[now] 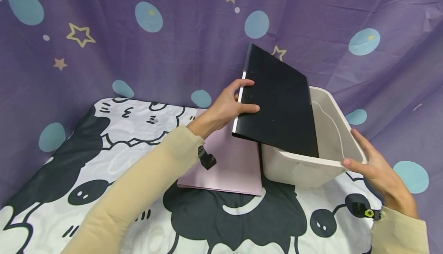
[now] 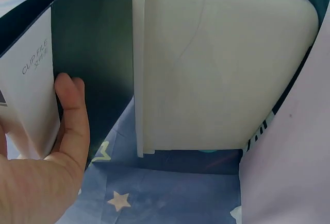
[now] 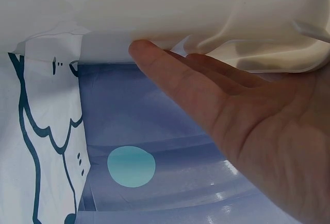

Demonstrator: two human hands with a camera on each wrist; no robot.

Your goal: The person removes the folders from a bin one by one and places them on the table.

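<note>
My left hand (image 1: 225,107) grips a black clip file folder (image 1: 277,100) by its white-labelled spine, fingers and thumb on opposite sides. In the left wrist view the spine label (image 2: 36,74) reads "CLIP FILE". The folder is tilted, its far part over the left side of a white plastic bin (image 1: 311,171), with its lower right edge at the opening. My right hand (image 1: 380,173) holds the bin at its front right corner, thumb (image 3: 170,74) against the wall under the rim. A pink folder (image 1: 235,161) lies flat beneath my left hand, left of the bin.
A white cord-like line (image 1: 332,121) runs along the bin's inside wall. Under everything spreads a black-and-white cartoon cloth (image 1: 145,192). A purple curtain (image 1: 194,34) with stars and blue ovals hangs close behind the bin and along its right side.
</note>
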